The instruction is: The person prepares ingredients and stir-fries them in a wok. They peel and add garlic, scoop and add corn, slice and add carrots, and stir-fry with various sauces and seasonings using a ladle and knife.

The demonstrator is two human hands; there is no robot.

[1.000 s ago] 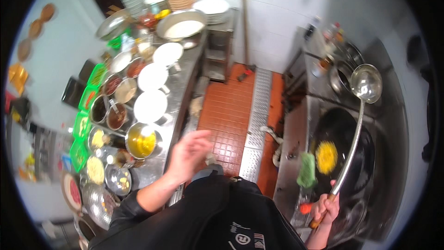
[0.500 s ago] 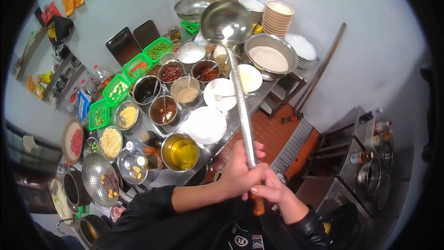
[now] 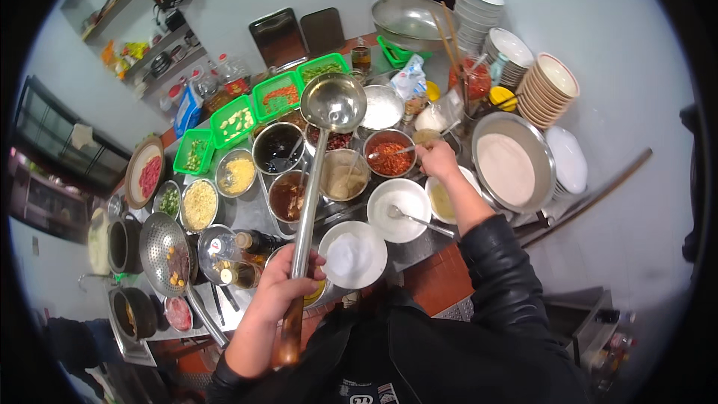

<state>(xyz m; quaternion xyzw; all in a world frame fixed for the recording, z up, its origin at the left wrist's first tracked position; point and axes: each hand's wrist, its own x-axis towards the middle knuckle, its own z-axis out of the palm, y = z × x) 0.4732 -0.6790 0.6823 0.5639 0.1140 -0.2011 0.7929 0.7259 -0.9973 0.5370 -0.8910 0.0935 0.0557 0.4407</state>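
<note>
A long-handled metal ladle (image 3: 305,213) with a wooden grip end rises from my left hand (image 3: 284,284), whose fingers are wrapped round the handle. Its round bowl is up over the seasoning bowls, hiding part of a bowl of dark red dried chillies (image 3: 329,139). My right hand (image 3: 440,158) reaches across the table to a metal bowl of red chilli flakes (image 3: 390,164). Its fingers are closed at the end of a spoon (image 3: 400,152) that lies in those flakes; the fingertips are partly hidden. Below that hand is a white bowl with pale yellow contents (image 3: 443,206).
Green baskets (image 3: 233,121) of chopped vegetables line the back left. White bowls (image 3: 353,254) stand along the near edge. A wide basin of whitish contents (image 3: 508,168) and stacked bowls (image 3: 550,90) are at right. A perforated strainer (image 3: 168,251) and bottles (image 3: 243,275) sit left.
My right hand has let go of the ladle and moved forward to the chilli flakes. The left hand has carried the ladle leftward. The view has turned toward the table.
</note>
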